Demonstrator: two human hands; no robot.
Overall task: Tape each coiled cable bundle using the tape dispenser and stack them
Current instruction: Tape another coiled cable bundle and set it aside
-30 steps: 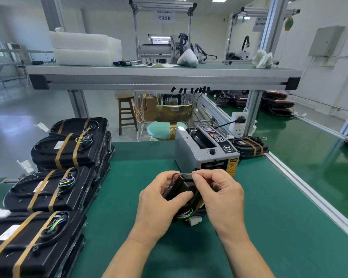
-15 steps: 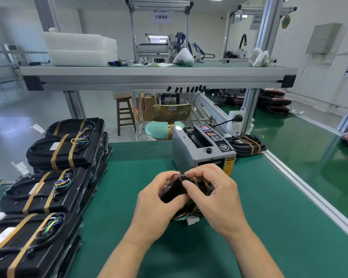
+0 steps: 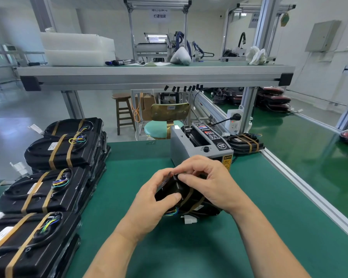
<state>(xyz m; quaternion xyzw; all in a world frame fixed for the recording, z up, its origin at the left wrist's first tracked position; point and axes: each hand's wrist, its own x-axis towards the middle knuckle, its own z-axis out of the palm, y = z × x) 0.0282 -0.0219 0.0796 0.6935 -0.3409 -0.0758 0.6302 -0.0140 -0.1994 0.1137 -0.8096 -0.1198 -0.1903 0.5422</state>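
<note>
Though half hidden, cable bundle [image 3: 167,188] between left hand [image 3: 154,200] and right hand [image 3: 210,182].

Bench: I see a green-matted worktop [image 3: 189,257] with an aluminium rail [image 3: 301,187] along its right edge.
Left side: stacks of black taped bundles [image 3: 54,153] in a row.
Far middle: grey tape dispenser [image 3: 201,146], upright.
Right of dispenser: one taped bundle [image 3: 245,142], lying flat.
Near centre: white connector [image 3: 190,219], touching the mat, I think.

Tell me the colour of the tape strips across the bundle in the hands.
Tan brown; tape strips on the cable bundle show best in the head view.
</note>
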